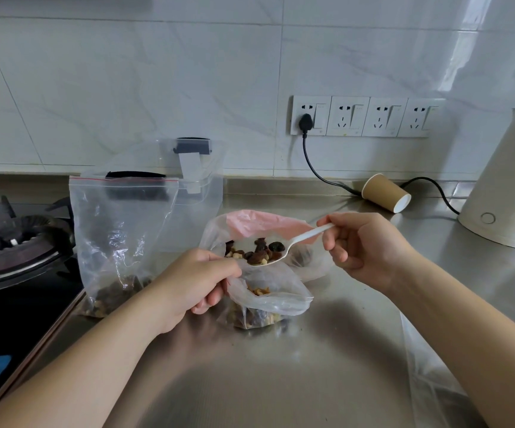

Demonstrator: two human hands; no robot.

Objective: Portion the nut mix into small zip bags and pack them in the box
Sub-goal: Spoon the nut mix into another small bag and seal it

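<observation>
My right hand (362, 245) holds a white plastic spoon (299, 240) heaped with nuts and raisins, just above the mouth of a small zip bag (276, 296). My left hand (197, 281) pinches that bag's rim and keeps it open; some nut mix lies at its bottom. Right behind it a pink-and-clear plastic bag (259, 223) holds the loose nut mix. To the left a zip bag (117, 239) with nut mix at its bottom stands upright. The clear plastic box (202, 180) with a grey latch stands behind it.
A gas stove burner (15, 242) fills the left side. A brown paper cup (385, 197) lies tipped at the back. A white kettle (506, 186) stands at the right, its black cord plugged into the wall sockets (361, 116). Clear plastic bags (429, 381) lie at the lower right.
</observation>
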